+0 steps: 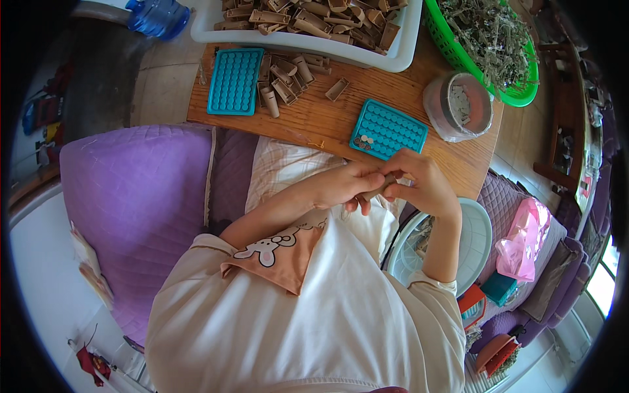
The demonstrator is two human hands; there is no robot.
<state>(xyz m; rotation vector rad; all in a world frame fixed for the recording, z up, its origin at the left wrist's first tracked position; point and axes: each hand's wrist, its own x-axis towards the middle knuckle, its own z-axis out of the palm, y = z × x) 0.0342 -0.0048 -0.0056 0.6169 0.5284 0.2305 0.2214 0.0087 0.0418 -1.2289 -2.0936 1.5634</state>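
Note:
My left hand (344, 187) and my right hand (419, 183) meet in front of my chest, both closed on one small brown paper tube (379, 190) held between the fingertips. Just beyond them a teal tray with round holes (388, 129) lies on the wooden table (314, 121), a few small round pieces sitting in its near corner. A second teal tray (234, 81) lies at the table's left, next to a loose pile of brown tubes (285, 82).
A white bin (403, 49) full of brown tubes stands at the table's back. A green basket of dried herbs (488, 39) is at the right, a clear round container (458, 105) before it. Purple cushion (137, 196) lies left; white fan (468, 245) and pink bag (524, 239) right.

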